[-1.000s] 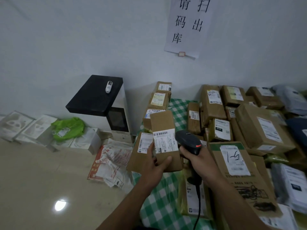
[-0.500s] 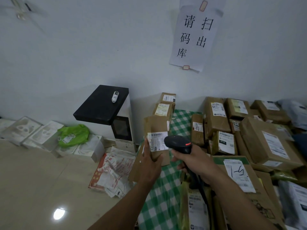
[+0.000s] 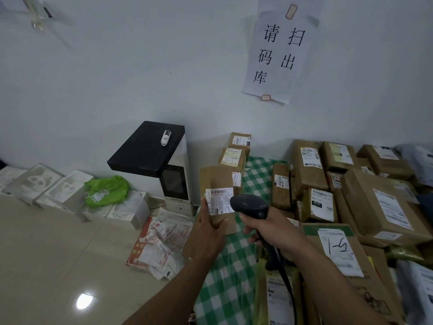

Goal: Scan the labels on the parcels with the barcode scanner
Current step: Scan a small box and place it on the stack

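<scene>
Step in hand: scanning of one small brown parcel (image 3: 216,180), judged to be mid-scan; no beam or confirmation visible.
Parcel position: raised upright over the left edge of the green checked cloth (image 3: 236,277), white label (image 3: 219,201) turned toward the camera.
Left hand (image 3: 212,233): gripping the parcel's lower part, one digit up along the label's left edge.
Right hand (image 3: 274,231): wrapped round the handle of the barcode scanner (image 3: 249,205); trigger finger hidden.
Scanner aim: head just right of the label, nose pointing left at it, close enough to overlap its corner in this view.
Cable (image 3: 288,286): trailing from the handle toward the near edge.
Done so far: cannot tell; nothing separates scanned parcels from unscanned ones.
Left to do: probably a good deal, judging by the pile of labelled cardboard parcels (image 3: 379,207) at right, the box with a handwritten label (image 3: 337,250) near right, and a few more by the far wall.
Left of the cloth: black-topped white machine (image 3: 150,147) with a screen, green bag (image 3: 106,191) farther left.
</scene>
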`<state>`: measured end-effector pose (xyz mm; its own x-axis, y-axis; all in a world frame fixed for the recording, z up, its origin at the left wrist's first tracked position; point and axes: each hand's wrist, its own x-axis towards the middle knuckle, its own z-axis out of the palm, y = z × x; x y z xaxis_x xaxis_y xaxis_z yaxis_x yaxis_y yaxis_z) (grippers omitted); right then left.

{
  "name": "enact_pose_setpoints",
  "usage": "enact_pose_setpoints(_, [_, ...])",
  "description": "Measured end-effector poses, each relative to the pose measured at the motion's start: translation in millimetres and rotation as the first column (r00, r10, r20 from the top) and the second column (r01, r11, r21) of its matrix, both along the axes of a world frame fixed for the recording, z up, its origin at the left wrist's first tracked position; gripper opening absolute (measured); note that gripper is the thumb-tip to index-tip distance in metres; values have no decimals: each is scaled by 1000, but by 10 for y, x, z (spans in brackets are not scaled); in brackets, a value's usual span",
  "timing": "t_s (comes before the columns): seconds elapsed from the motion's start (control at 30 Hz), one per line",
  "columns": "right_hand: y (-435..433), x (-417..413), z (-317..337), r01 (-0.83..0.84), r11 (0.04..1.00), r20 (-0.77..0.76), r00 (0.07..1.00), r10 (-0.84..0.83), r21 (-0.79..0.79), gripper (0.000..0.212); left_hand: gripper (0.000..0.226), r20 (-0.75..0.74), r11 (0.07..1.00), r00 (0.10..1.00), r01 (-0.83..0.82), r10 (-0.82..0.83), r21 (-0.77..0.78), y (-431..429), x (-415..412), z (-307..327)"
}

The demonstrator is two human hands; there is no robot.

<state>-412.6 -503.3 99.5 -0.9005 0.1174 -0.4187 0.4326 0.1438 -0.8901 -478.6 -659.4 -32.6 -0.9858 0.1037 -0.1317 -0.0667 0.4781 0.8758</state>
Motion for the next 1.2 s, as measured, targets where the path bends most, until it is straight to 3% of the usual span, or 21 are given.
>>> enact_pose_setpoints(0.3, [-7, -21, -41, -2, 1000, 21, 1000, 2, -24, 17, 95, 5, 1000, 1000, -12, 13, -7, -23, -52, -150])
enact_pose_setpoints(0.43, [5, -34, -83, -17, 999, 18, 1000, 17, -38, 23, 94, 40, 993, 999, -2, -3, 114, -85, -79, -222])
enact_pose_setpoints(0.57, [59, -63, -185, 18, 1000, 33, 999, -17, -22, 31, 90, 103, 965, 992, -97, 74, 242, -324, -28, -184])
enact_pose_setpoints(0.67, [78, -99, -269, 20, 1000, 47, 999, -20, 8, 38, 83, 198, 976, 978, -97, 57, 196, -578, -45, -276])
enact_pose_setpoints(0.77, [43, -136, -353, 0, 999, 46, 999, -2, 55, 39, 64, 293, 987, 954, 13, -61, 162, -702, -117, -394])
enact_pose_setpoints(0.83, [14, -162, -383, -25, 996, 52, 998, 20, 91, 35, 63, 331, 989, 939, 53, -98, 142, -718, -143, -476])
enact_pose_setpoints(1.07, [47, -239, -512, 6, 993, 86, 996, -16, 116, 27, 42, 330, 991, 942, 27, -68, 128, -568, -236, -598])
enact_pose_setpoints(1.2, [105, -228, -555, 21, 996, 85, 996, -29, 90, 21, 45, 341, 998, 939, 35, -49, 46, -531, -265, -729])
